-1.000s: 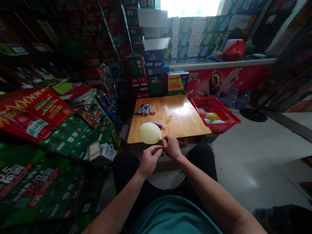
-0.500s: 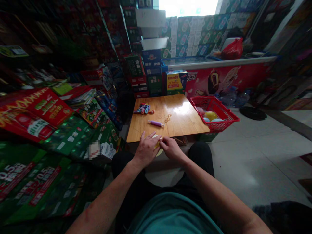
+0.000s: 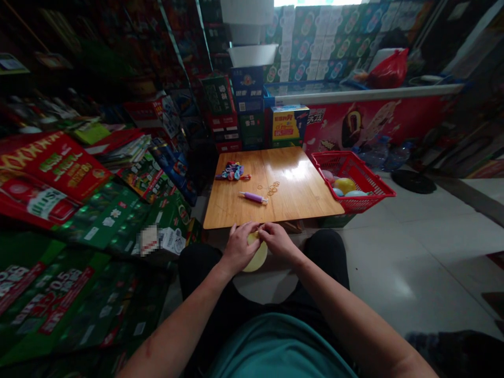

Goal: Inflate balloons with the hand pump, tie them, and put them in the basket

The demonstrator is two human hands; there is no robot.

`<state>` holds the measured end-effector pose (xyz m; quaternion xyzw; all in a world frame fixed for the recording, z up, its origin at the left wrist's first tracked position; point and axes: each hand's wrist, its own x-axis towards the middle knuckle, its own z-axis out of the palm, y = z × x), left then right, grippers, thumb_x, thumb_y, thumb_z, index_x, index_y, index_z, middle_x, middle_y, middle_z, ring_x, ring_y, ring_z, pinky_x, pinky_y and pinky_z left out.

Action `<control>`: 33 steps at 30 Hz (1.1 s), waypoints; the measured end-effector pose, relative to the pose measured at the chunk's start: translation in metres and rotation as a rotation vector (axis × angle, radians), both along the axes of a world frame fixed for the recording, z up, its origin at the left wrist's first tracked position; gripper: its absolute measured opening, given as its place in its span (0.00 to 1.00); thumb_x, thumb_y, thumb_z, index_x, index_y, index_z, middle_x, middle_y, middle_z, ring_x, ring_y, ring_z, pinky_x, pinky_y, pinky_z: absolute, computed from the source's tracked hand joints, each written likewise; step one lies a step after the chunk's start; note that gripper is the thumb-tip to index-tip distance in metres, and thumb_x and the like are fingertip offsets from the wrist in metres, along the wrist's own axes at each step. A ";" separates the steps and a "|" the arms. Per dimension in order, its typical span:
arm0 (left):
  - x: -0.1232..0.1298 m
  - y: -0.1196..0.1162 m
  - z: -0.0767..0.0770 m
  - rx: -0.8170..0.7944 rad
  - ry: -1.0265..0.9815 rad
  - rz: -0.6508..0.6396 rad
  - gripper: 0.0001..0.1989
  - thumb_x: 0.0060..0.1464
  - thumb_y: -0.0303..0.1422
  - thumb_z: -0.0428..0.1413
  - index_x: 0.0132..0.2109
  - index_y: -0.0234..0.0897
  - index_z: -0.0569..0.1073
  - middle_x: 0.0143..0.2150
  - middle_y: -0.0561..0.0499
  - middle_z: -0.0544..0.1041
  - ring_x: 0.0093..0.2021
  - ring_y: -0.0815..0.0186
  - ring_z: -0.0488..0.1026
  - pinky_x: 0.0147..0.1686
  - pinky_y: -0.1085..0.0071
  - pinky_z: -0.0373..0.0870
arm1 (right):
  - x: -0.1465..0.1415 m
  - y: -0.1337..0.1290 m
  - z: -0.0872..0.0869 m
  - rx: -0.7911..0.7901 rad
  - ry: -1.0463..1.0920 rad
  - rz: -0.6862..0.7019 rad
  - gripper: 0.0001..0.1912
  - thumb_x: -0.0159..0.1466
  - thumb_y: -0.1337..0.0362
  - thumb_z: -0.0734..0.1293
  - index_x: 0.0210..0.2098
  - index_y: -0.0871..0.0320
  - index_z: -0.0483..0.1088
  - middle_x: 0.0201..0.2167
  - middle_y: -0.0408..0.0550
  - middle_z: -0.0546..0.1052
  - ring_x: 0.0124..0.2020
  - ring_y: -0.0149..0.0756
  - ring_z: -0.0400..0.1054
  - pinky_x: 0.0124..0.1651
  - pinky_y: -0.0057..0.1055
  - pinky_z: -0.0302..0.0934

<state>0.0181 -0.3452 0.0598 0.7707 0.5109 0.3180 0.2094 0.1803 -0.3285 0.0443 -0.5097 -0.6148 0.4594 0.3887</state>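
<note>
A pale yellow balloon (image 3: 256,258), partly inflated, hangs below my fingers between my knees. My left hand (image 3: 241,245) is closed around its upper part, at the table's near edge. Pinched at the balloon's neck is my right hand (image 3: 276,240), its fingertips meeting those of the left. The neck itself is hidden by the fingers. On the wooden table (image 3: 291,202) lies a purple hand pump (image 3: 254,198), just beyond my hands. Several thin rubber bands (image 3: 273,189) lie to its right. A heap of uninflated coloured balloons (image 3: 233,171) rests at the table's left.
A red plastic basket (image 3: 370,202) with several inflated balloons (image 3: 345,186) stands right of the table. Green drink cases (image 3: 102,218) are stacked on the left. A yellow box (image 3: 289,126) stands behind the table, before a red-fronted freezer (image 3: 334,128).
The yellow balloon now hangs lower and shows more fully below my hands. Both hands have drawn closer together at its neck. The camera view has tilted slightly downward.
</note>
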 end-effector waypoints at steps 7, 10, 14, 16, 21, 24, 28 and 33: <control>-0.017 0.018 0.000 0.132 0.100 -0.051 0.08 0.63 0.38 0.56 0.41 0.45 0.80 0.44 0.51 0.83 0.50 0.58 0.77 0.68 0.45 0.41 | 0.004 0.019 -0.011 -0.108 -0.008 0.062 0.11 0.61 0.58 0.66 0.27 0.59 0.70 0.22 0.40 0.68 0.25 0.29 0.59 0.29 0.26 0.52; -0.021 0.026 0.000 0.187 0.134 -0.072 0.09 0.65 0.37 0.54 0.41 0.44 0.80 0.43 0.51 0.83 0.47 0.59 0.78 0.68 0.46 0.43 | 0.004 0.031 -0.015 -0.208 0.036 0.131 0.10 0.60 0.59 0.66 0.27 0.59 0.69 0.20 0.39 0.66 0.22 0.27 0.57 0.26 0.26 0.49; -0.025 0.039 -0.002 0.203 0.188 -0.100 0.10 0.65 0.35 0.52 0.40 0.43 0.79 0.42 0.51 0.82 0.47 0.60 0.78 0.68 0.48 0.45 | 0.001 0.048 -0.020 -0.360 0.137 0.228 0.08 0.58 0.61 0.67 0.26 0.59 0.69 0.19 0.38 0.64 0.20 0.26 0.55 0.25 0.25 0.50; -0.028 0.047 -0.007 0.170 0.185 -0.092 0.10 0.65 0.35 0.52 0.39 0.43 0.79 0.42 0.51 0.82 0.46 0.60 0.78 0.68 0.48 0.46 | 0.000 0.061 -0.022 -0.394 0.149 0.303 0.09 0.59 0.61 0.67 0.27 0.60 0.70 0.20 0.40 0.66 0.21 0.26 0.57 0.25 0.25 0.53; -0.038 0.066 -0.026 0.014 0.039 -0.002 0.08 0.64 0.36 0.54 0.40 0.44 0.78 0.41 0.52 0.83 0.43 0.60 0.79 0.64 0.50 0.54 | 0.016 0.123 -0.031 -0.133 -0.384 0.145 0.13 0.63 0.56 0.66 0.32 0.59 0.77 0.26 0.46 0.77 0.25 0.30 0.68 0.29 0.25 0.58; -0.044 0.075 -0.035 -0.052 -0.029 0.031 0.08 0.63 0.37 0.55 0.39 0.44 0.78 0.40 0.53 0.83 0.42 0.61 0.78 0.64 0.51 0.56 | 0.036 0.175 -0.039 -0.050 -0.563 -0.068 0.11 0.63 0.62 0.65 0.37 0.61 0.79 0.34 0.54 0.80 0.34 0.37 0.72 0.36 0.28 0.59; -0.049 0.084 -0.042 -0.099 -0.073 0.060 0.08 0.63 0.38 0.56 0.39 0.45 0.79 0.39 0.53 0.83 0.42 0.61 0.78 0.64 0.53 0.56 | 0.050 0.229 -0.052 0.000 -0.733 -0.197 0.14 0.66 0.63 0.63 0.38 0.61 0.79 0.40 0.60 0.80 0.42 0.43 0.73 0.43 0.31 0.58; -0.052 0.094 -0.050 -0.149 -0.107 0.074 0.08 0.62 0.38 0.56 0.39 0.45 0.79 0.39 0.52 0.83 0.42 0.60 0.78 0.63 0.52 0.58 | 0.041 0.257 -0.072 0.021 -0.861 -0.216 0.14 0.67 0.63 0.62 0.41 0.63 0.79 0.46 0.64 0.78 0.46 0.45 0.71 0.46 0.33 0.58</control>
